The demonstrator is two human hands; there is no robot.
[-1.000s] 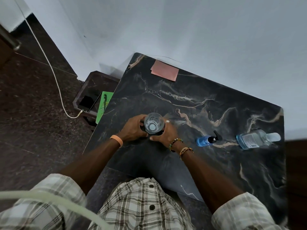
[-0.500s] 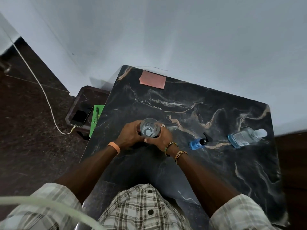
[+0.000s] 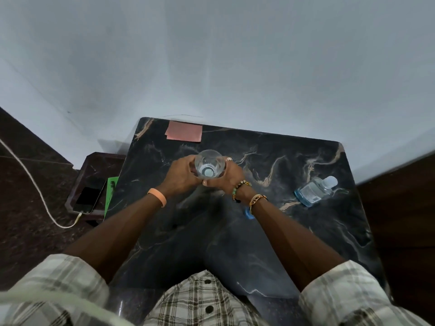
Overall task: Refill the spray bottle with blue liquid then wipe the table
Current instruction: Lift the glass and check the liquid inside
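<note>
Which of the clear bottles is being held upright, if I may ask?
The clear bottle gripped between the left hand and right hand; the labelled bottle, white-capped with blue liquid, lies on its side to the right.

No text can be read: the label (image 3: 310,190) on the lying bottle (image 3: 323,184) and the print on the green sheet (image 3: 110,191) are too blurred.

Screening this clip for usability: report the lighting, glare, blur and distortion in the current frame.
Head view: dim, bluish light. Head view: the glossy table shows a dull grey sheen near its front edge, no blown-out glare. Head view: wide-angle bowing bends the table's edges and the wall. Head view: a pale cord at lower left is out of focus; the clear container is sharp.
</note>
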